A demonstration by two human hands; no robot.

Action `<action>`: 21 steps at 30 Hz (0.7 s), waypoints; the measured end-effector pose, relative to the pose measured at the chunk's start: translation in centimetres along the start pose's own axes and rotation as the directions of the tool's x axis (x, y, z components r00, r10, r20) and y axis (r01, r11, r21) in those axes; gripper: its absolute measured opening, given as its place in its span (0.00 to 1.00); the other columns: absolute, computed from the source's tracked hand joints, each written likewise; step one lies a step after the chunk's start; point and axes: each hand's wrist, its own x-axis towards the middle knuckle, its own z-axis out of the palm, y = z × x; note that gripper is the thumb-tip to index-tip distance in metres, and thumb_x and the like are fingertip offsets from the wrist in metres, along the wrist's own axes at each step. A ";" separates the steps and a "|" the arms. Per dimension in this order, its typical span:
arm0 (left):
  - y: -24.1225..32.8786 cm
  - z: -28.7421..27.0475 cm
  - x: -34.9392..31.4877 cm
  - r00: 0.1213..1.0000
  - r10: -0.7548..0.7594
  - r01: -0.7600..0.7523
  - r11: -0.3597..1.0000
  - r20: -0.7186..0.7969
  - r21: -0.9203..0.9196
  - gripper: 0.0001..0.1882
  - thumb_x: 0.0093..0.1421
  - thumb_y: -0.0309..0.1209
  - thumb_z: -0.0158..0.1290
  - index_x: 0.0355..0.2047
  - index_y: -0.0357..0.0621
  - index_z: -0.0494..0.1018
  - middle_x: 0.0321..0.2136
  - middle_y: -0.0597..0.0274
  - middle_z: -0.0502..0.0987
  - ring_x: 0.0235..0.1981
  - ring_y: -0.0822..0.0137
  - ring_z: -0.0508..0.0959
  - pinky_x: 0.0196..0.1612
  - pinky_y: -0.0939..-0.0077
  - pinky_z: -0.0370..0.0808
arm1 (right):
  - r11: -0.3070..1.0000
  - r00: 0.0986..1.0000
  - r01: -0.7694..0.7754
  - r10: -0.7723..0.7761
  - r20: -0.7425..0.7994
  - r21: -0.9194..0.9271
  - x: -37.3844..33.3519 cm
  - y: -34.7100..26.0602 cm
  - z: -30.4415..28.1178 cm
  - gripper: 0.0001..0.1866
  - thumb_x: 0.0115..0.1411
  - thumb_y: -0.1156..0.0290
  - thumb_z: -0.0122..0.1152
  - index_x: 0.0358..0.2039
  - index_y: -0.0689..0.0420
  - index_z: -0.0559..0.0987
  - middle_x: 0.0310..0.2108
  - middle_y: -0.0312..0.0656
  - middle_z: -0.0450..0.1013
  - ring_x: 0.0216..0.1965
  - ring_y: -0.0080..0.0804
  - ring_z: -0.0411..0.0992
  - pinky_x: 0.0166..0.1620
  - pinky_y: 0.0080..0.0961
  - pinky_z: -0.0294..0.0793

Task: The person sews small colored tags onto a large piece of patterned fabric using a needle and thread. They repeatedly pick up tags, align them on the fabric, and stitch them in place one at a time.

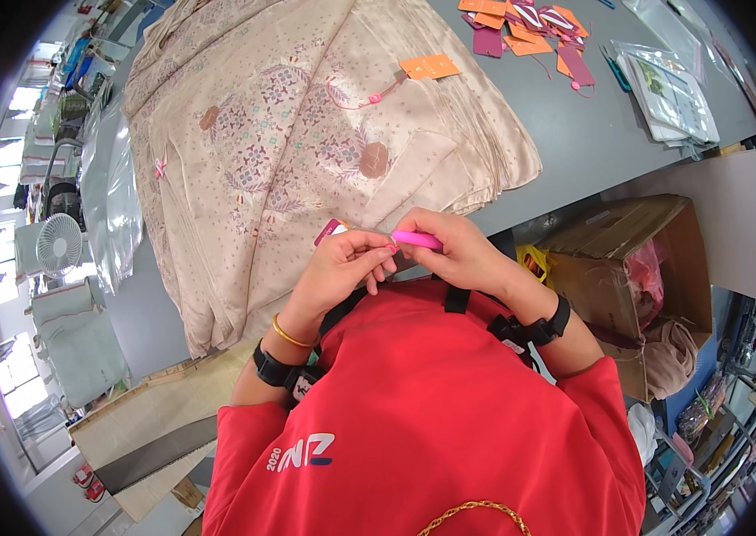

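Note:
My left hand is closed, its thumb and fingertips pinching a small pink tag seal. A hang tag, maroon with white, sticks out beside its knuckles. Wrapped in my right hand is a pink-handled tool; its thin tip meets the seal at my left fingertips. The kind of tool is not clear. Both hands are at the near edge of a stack of folded beige patterned fabric. On the fabric lies an orange hang tag with a cord and pink seal.
More orange and maroon tags are piled at the back of the grey table. Clear plastic packets and a green-handled tool lie to their right. A cardboard box stands at right, a white fan at left.

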 end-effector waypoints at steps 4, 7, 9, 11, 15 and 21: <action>0.1 0.1 0.3 1.000 -0.021 0.021 1.000 0.008 -0.007 0.11 0.77 0.29 0.58 0.51 0.32 0.82 0.35 0.61 0.85 0.31 0.77 0.81 0.31 0.82 0.82 | 0.999 1.000 0.007 -0.007 -0.002 -0.047 0.1 0.0 0.1 0.10 0.65 0.72 0.63 0.47 0.53 0.80 0.34 0.45 0.79 0.36 0.50 0.79 0.39 0.42 0.77; 0.1 0.3 0.5 1.000 -0.011 0.011 1.000 0.011 -0.004 0.10 0.77 0.29 0.58 0.49 0.33 0.82 0.34 0.61 0.85 0.31 0.77 0.81 0.30 0.82 0.81 | 0.980 0.996 0.082 -0.084 -0.006 -0.180 0.1 -0.1 0.2 0.10 0.66 0.71 0.66 0.47 0.53 0.80 0.36 0.45 0.78 0.38 0.50 0.79 0.40 0.43 0.77; 0.1 0.3 0.5 1.000 0.000 0.000 1.000 0.005 0.009 0.09 0.77 0.29 0.57 0.48 0.34 0.82 0.34 0.61 0.85 0.31 0.77 0.81 0.29 0.82 0.81 | 0.988 0.996 0.080 -0.083 -0.021 -0.136 0.1 -0.2 0.1 0.09 0.67 0.70 0.68 0.46 0.53 0.80 0.38 0.46 0.78 0.41 0.51 0.79 0.42 0.43 0.77; 0.1 0.1 0.6 0.999 -0.005 0.005 1.000 0.039 0.012 0.09 0.77 0.28 0.57 0.47 0.34 0.82 0.33 0.61 0.84 0.29 0.78 0.81 0.29 0.83 0.80 | 0.990 0.998 0.058 -0.062 -0.032 -0.130 0.1 -0.3 0.0 0.10 0.68 0.69 0.69 0.46 0.54 0.80 0.39 0.46 0.78 0.42 0.51 0.79 0.43 0.43 0.77; 0.6 -0.5 0.9 0.995 -0.015 0.012 1.000 0.101 0.024 0.08 0.77 0.27 0.57 0.46 0.34 0.82 0.31 0.61 0.84 0.25 0.78 0.80 0.27 0.83 0.79 | 0.989 0.999 -0.037 0.039 0.009 -0.144 0.6 -0.2 -0.3 0.11 0.68 0.66 0.71 0.45 0.56 0.79 0.39 0.47 0.77 0.43 0.53 0.77 0.45 0.44 0.77; 1.5 -0.3 0.7 0.995 -0.059 0.058 0.998 0.083 0.008 0.08 0.77 0.27 0.56 0.47 0.34 0.82 0.30 0.62 0.84 0.24 0.77 0.79 0.26 0.83 0.78 | 0.968 0.993 0.113 -0.101 0.063 -0.226 1.8 -0.9 -1.3 0.13 0.67 0.61 0.73 0.41 0.55 0.81 0.40 0.44 0.77 0.46 0.49 0.76 0.46 0.43 0.76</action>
